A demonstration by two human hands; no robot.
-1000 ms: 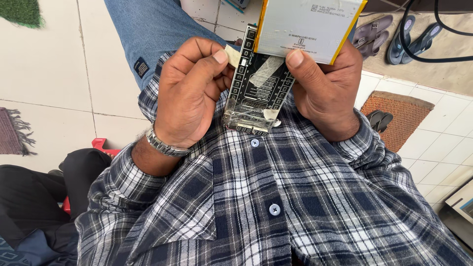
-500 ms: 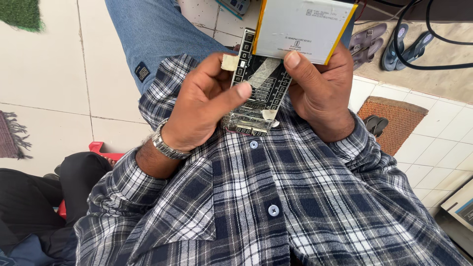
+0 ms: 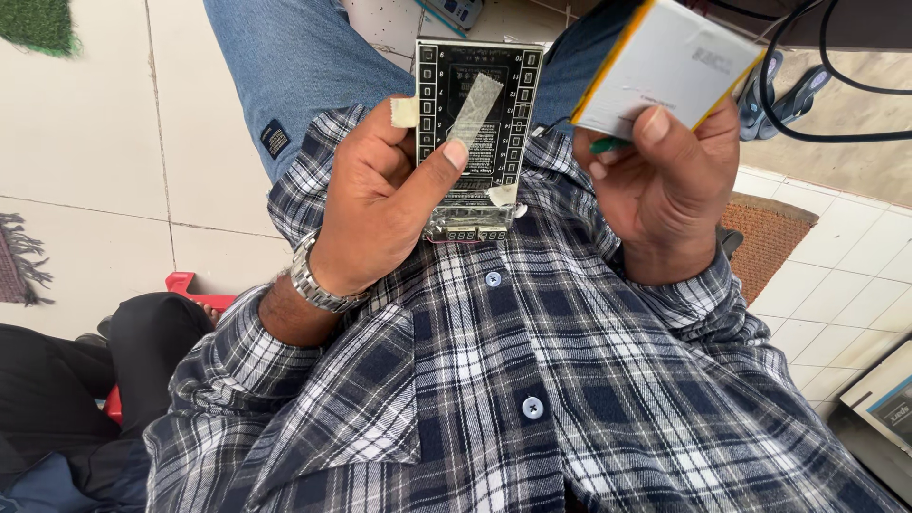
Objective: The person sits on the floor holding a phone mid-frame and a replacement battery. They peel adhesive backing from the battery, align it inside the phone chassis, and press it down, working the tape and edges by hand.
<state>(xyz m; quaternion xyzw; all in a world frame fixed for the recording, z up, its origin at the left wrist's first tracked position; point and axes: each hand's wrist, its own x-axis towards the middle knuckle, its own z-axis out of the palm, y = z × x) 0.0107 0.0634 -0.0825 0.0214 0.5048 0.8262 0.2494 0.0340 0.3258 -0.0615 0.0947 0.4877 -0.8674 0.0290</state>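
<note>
Seated person in a blue-and-white plaid button shirt [image 3: 532, 399] and blue jeans [image 3: 285, 66], pale tiled floor [image 3: 85, 142] below. The step in hand looks like two parts held apart in front of the chest, being lined up or checked.

Left hand [image 3: 380, 204] grasps a black rectangular circuit board [image 3: 480, 123] with rows of small sockets along its edges, held upright with its face to the camera. Thumb is pressed on the front face, the other fingers curl behind the left edge. Steel link wristwatch [image 3: 318, 280] on that wrist.

Right hand [image 3: 665, 190] grasps a flat silver-white pouch cell with yellow edging [image 3: 665, 62], tilted, up and right of the board and not touching it. Thumb lies on its face, fingers are closed underneath.

Smaller bits: a strip of translucent tape [image 3: 475, 106] lies diagonally across the board; a dark numeric display [image 3: 463, 232] sits at the board's bottom edge; something small and green [image 3: 608, 144] shows under the cell, possibly a lead or tab — can't tell.

Joining the two would probably need the cell's lead end brought to a socket — the tape across the face could get in the way.

Around: black cables [image 3: 807, 85] and sandals [image 3: 760, 76] upper right, brown woven mat [image 3: 769, 247], green mat [image 3: 33, 24] corner, red stool [image 3: 185, 285] edge at left.
</note>
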